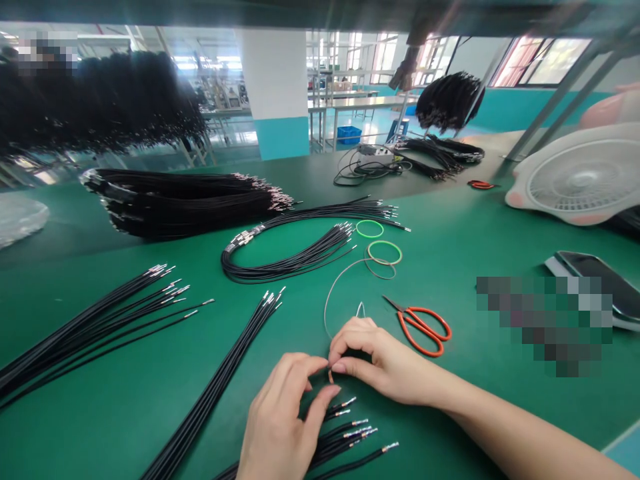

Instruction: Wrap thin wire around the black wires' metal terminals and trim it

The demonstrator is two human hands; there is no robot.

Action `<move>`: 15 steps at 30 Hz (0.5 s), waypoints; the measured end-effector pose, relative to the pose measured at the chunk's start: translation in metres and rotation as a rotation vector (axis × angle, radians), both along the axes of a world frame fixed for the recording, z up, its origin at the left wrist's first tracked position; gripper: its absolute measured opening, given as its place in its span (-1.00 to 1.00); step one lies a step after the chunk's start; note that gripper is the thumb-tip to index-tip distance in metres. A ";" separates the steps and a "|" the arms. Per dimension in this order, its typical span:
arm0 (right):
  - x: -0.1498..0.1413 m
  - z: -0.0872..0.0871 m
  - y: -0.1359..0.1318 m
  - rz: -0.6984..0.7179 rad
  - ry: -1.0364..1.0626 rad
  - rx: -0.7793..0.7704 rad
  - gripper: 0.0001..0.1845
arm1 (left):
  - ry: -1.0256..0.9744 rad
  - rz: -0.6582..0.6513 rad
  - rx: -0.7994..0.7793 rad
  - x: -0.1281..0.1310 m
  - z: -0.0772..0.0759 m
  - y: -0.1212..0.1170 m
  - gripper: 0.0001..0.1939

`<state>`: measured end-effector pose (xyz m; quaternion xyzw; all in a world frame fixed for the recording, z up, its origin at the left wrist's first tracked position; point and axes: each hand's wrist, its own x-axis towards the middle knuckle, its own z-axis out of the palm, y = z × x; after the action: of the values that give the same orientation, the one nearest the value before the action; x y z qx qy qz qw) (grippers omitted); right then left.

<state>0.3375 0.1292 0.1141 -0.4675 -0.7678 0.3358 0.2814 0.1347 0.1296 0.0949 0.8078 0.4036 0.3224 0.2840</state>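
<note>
My right hand [380, 353] pinches a thin grey wire [326, 303] that arcs up and away from my fingertips in a loop. My left hand [280, 420] is close by, its fingertips meeting the right hand's at a small copper-coloured wire end [331, 377]. Just under my left hand lies a bundle of black cables with metal crimped terminals [350, 440], and my palm hides part of it. Orange-handled scissors [423, 331] lie to the right of my right hand, not touching it.
The green-matted bench [450, 413] holds several black cable bundles [95, 333], thin green rings [370, 229], a white fan [580, 177] and a phone [595, 283]. Black cable bunches [95, 100] hang at upper left. Tables and a pillar stand beyond.
</note>
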 end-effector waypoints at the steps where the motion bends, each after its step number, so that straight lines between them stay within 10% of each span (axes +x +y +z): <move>1: -0.001 0.000 0.000 -0.007 0.006 -0.008 -0.89 | -0.009 -0.015 0.031 -0.001 -0.002 0.002 -0.87; 11: -0.014 -0.004 -0.004 -0.075 0.051 0.003 -0.93 | -0.135 0.023 0.048 -0.005 -0.005 0.002 -0.84; 15: -0.015 -0.007 -0.001 -0.146 0.043 -0.014 -0.85 | 0.108 0.312 0.093 -0.019 0.002 0.015 -0.78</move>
<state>0.3230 0.1279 0.1067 -0.5168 -0.7232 0.3295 0.3183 0.1156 0.1443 0.0965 0.7636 0.5237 0.3369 0.1707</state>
